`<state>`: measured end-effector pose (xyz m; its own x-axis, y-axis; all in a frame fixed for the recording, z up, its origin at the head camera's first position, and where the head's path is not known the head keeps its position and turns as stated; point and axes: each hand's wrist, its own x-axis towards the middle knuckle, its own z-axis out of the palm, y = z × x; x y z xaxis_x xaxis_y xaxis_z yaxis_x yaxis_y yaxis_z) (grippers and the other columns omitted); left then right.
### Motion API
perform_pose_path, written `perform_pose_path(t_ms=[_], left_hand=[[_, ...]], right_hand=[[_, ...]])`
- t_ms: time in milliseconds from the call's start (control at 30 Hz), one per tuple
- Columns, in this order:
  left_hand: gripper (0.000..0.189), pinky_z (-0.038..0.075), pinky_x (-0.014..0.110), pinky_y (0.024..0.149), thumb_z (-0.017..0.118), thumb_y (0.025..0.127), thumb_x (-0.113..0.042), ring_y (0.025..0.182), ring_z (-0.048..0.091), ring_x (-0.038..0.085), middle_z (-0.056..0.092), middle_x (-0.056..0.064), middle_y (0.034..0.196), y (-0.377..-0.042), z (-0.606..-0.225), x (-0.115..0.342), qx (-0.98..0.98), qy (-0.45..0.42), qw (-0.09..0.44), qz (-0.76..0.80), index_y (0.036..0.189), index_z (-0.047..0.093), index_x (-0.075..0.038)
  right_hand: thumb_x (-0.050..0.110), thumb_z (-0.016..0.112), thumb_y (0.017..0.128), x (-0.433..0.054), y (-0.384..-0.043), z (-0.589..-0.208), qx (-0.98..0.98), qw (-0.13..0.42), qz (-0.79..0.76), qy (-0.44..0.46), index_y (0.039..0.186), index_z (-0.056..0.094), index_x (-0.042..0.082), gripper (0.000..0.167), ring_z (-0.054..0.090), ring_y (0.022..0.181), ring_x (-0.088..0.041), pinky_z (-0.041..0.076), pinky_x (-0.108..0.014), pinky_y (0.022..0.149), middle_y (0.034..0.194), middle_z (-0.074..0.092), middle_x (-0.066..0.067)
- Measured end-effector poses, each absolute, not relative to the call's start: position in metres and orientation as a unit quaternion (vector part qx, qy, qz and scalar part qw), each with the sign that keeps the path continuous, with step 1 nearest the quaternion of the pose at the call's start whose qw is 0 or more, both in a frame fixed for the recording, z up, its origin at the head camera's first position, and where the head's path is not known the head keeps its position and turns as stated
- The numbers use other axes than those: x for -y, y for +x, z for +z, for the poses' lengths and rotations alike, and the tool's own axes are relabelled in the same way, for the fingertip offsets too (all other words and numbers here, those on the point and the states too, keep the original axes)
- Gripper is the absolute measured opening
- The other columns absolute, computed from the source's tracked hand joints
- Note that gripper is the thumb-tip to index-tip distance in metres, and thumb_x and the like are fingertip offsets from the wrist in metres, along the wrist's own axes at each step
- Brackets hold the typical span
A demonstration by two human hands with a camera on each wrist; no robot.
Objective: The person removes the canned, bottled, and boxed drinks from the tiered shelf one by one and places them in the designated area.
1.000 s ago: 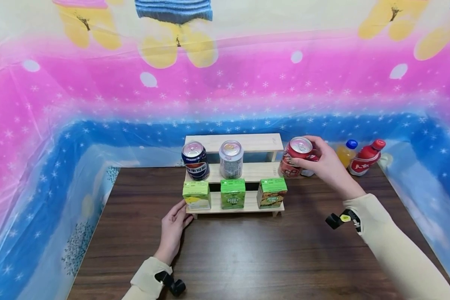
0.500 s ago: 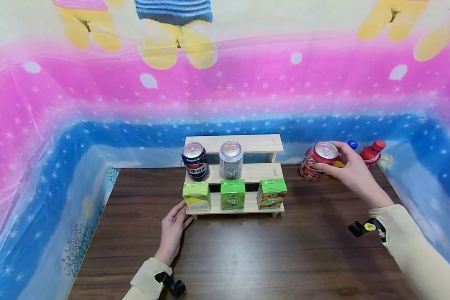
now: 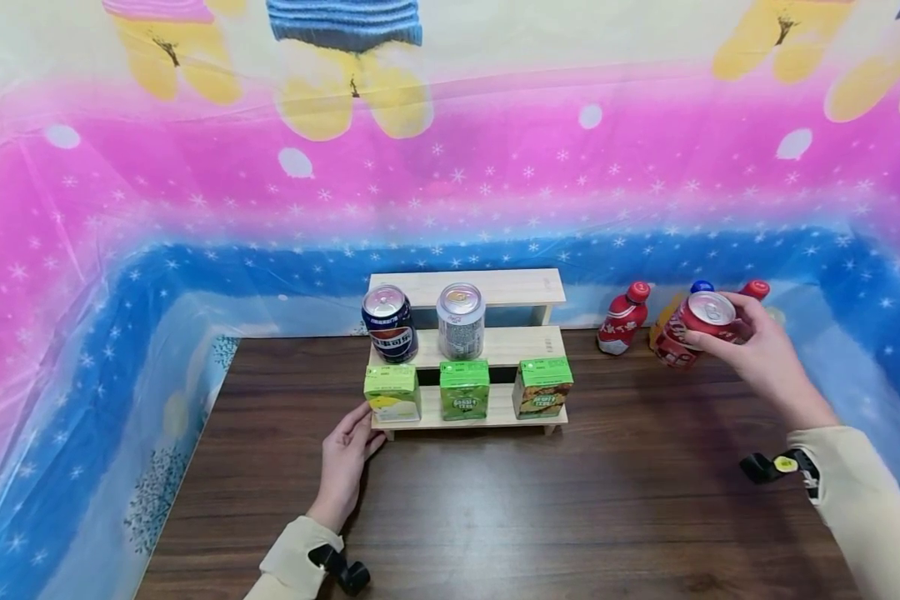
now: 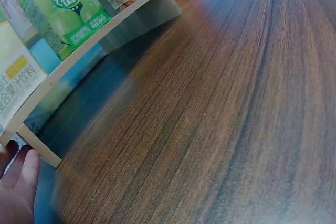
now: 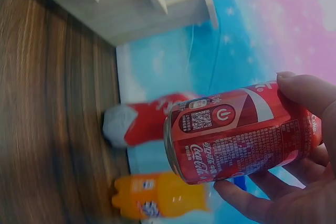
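Left hand [image 3: 343, 467]: fingers loosely extended, touching the near left corner of wooden rack [image 3: 465, 287]. Yellow-green box [image 3: 393, 396]: just above these fingertips. Red bottle [image 3: 621, 323]: left of right fingers. Right hand [image 3: 767, 360]: fingers and thumb curled around red can [image 3: 684, 335].

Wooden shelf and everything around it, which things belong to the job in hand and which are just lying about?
Likely part of the job:
red can, held in the right hand
wooden shelf, left hand at its near left corner
dark blue can, silver can, three cartons, on the shelf

Seemingly just standing about:
red bottle
orange bottle
another bottle, mostly hidden, red cap showing
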<state>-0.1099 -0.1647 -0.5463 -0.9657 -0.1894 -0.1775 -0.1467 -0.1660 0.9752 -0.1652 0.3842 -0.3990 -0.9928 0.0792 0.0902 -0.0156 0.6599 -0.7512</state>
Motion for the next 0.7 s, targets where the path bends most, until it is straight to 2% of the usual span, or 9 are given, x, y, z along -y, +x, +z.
perform_pose_path(t_ms=[133,400,567,700], left_hand=[[0.040,0.058,0.024,0.090,0.049,0.111,-0.011,0.106,0.068,0.005,0.061,0.019,0.143,-0.109,-0.546,0.165,0.645,0.132,0.013,-0.752,0.148,0.053,0.003],[0.040,0.058,0.024,0.089,0.049,0.111,-0.010,0.107,0.068,0.006,0.060,0.020,0.144,-0.110,-0.546,0.165,0.642,0.133,0.015,-0.755,0.148,0.053,0.003],[0.040,0.058,0.024,0.090,0.049,0.111,-0.010,0.107,0.068,0.006,0.060,0.020,0.145,-0.110,-0.546,0.165,0.640,0.130,0.017,-0.757,0.148,0.053,0.003],[0.040,0.059,0.024,0.089,0.050,0.111,-0.010,0.106,0.068,0.007,0.061,0.020,0.143,-0.109,-0.546,0.164,0.639,0.128,0.021,-0.758,0.148,0.053,0.005]], right_hand=[[0.033,0.080,0.094,-0.400,-0.164,-0.407,0.900,0.073,0.429,-0.025,0.154,0.041,0.008,0.075,0.052,0.100,0.013,0.049,-0.005,0.075,0.134,0.051,0.002],[0.027,0.080,0.095,-0.430,-0.162,-0.426,0.885,0.091,0.454,-0.051,0.146,0.045,0.011,0.065,0.051,0.098,0.015,0.050,-0.004,0.076,0.122,0.051,0.018],[0.024,0.080,0.095,-0.445,-0.163,-0.439,0.885,0.099,0.450,-0.063,0.151,0.041,0.003,0.071,0.050,0.096,0.016,0.048,-0.003,0.075,0.117,0.047,0.024],[0.024,0.078,0.096,-0.455,-0.163,-0.449,0.888,0.103,0.442,-0.072,0.156,0.035,-0.004,0.080,0.048,0.096,0.015,0.046,-0.002,0.076,0.118,0.046,0.021]])
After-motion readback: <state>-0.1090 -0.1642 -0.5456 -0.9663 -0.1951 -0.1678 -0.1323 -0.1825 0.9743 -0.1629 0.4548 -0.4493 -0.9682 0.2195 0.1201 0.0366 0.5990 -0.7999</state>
